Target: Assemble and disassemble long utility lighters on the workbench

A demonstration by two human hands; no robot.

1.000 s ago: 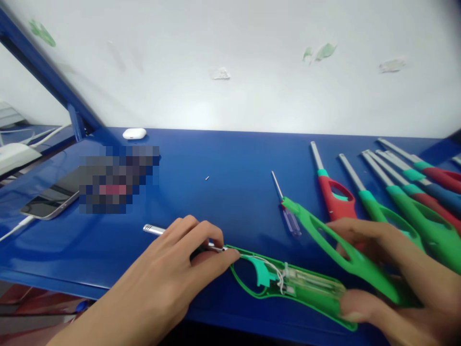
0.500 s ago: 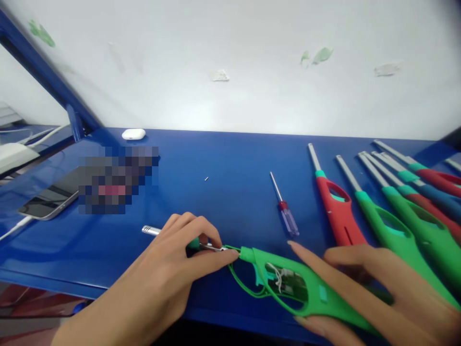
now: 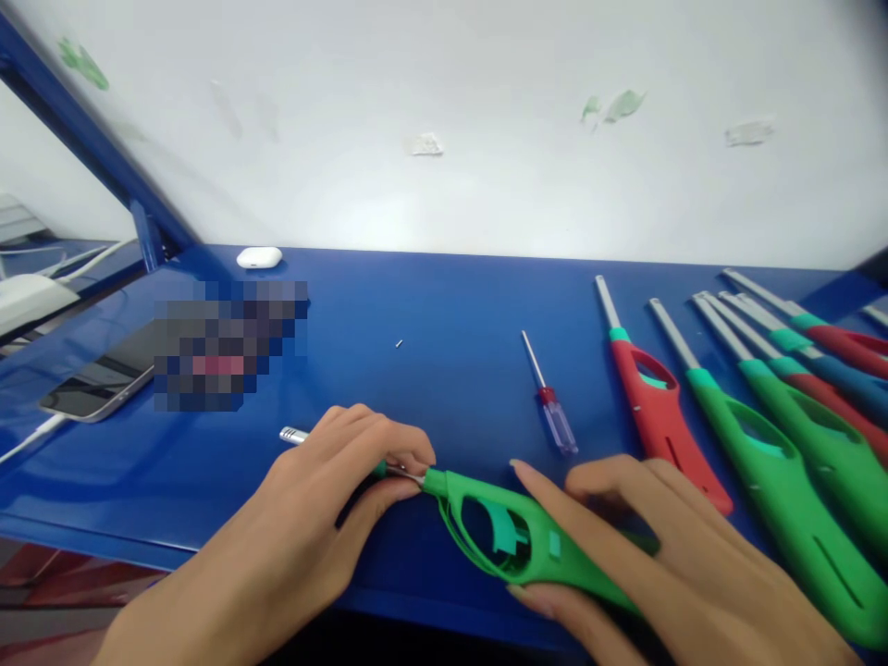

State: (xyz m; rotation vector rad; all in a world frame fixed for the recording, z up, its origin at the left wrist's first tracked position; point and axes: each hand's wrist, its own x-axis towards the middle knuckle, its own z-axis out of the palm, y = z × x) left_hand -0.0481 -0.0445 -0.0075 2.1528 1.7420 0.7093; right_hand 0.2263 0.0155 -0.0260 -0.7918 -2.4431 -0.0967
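My left hand (image 3: 333, 499) pinches the metal nozzle tube (image 3: 292, 435) of a lighter just ahead of its body; the tube's slotted tip sticks out past my knuckles. My right hand (image 3: 638, 546) is wrapped around the green lighter body (image 3: 486, 495), thumb below and fingers above. A teal trigger (image 3: 510, 532) shows in the opening of the body, and a thin green wire loops along its lower side. The inner end of the tube is partly hidden by my left fingers. Beyond my right hand lies a screwdriver (image 3: 557, 421) with a clear purple handle.
Several long-necked lighters lie at the right, a red one (image 3: 648, 398) and a green one (image 3: 777, 472) closest. A tiny metal pin (image 3: 399, 343) rests mid-table. At left are a phone (image 3: 104, 379) on a cable and a white earbud case (image 3: 259, 258). A white wall stands behind.
My right hand has moved left with the green body, bringing it closer to my left hand. White wires seen in the opening are out of sight; the teal trigger shows inside it.
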